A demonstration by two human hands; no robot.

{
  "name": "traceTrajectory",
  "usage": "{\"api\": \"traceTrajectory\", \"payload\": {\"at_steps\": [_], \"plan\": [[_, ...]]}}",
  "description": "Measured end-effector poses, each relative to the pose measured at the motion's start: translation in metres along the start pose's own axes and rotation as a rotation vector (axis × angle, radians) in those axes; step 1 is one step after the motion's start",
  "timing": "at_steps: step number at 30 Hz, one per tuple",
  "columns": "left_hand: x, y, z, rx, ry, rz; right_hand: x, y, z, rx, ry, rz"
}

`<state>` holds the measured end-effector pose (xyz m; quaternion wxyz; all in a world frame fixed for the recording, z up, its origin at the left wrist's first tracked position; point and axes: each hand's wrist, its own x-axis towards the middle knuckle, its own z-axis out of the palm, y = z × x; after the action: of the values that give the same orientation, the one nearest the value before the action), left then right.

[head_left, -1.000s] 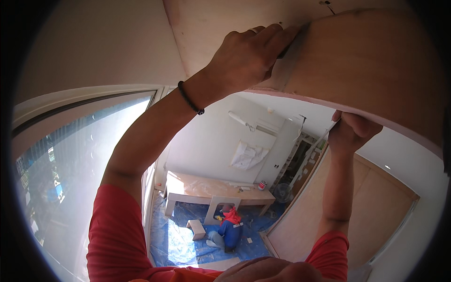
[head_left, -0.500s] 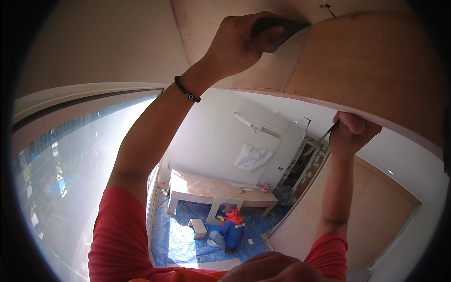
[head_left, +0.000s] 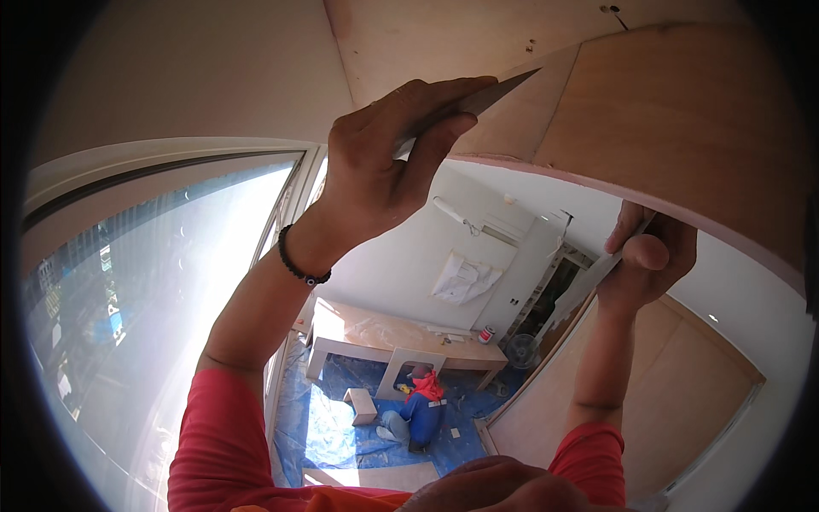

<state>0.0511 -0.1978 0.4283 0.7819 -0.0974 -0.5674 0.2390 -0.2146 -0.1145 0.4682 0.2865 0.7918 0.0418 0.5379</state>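
Note:
Raised at upper centre, my left hand [head_left: 388, 154] pinches a thin, flat metal scraper blade [head_left: 505, 91] between thumb and fingers. Its tip points up and right, close under the curved wooden panel [head_left: 665, 111]; I cannot tell whether it touches. A seam crosses the panel near that tip. On the right, below the panel's lower edge, my right hand [head_left: 648, 264] is closed on a putty knife [head_left: 576, 290] whose pale blade reaches down and left. Fingers hide most of its handle.
A bright window [head_left: 145, 316] fills the left. Far below, a person in blue [head_left: 422, 418] crouches on blue sheeting [head_left: 380, 456] beside a wooden bench [head_left: 375, 328]. A can [head_left: 486, 334] stands on the bench, and a fan [head_left: 520, 350] stands near its right end.
My left hand has come down and left from the panel, turning the scraper blade edge-on. My right hand has dropped slightly and turned, showing more of the putty knife's blade.

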Motion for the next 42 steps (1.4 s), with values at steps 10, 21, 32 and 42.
{"api": "traceTrajectory", "payload": {"at_steps": [10, 21, 32, 42], "plan": [[0.116, -0.016, -0.001, -0.297, -0.161, 0.136, 0.009, -0.023, 0.038, -0.100, 0.244, 0.188], [0.153, -0.006, 0.019, -0.219, -0.122, 0.359, 0.014, -0.025, 0.035, -0.174, 0.220, 0.033], [0.150, -0.001, 0.019, -0.325, -0.196, 0.180, 0.007, -0.014, 0.021, -0.339, 0.183, 0.061], [0.119, -0.046, 0.035, -0.105, -0.105, 0.334, 0.017, -0.014, 0.025, -0.473, 0.247, -0.094]]}}
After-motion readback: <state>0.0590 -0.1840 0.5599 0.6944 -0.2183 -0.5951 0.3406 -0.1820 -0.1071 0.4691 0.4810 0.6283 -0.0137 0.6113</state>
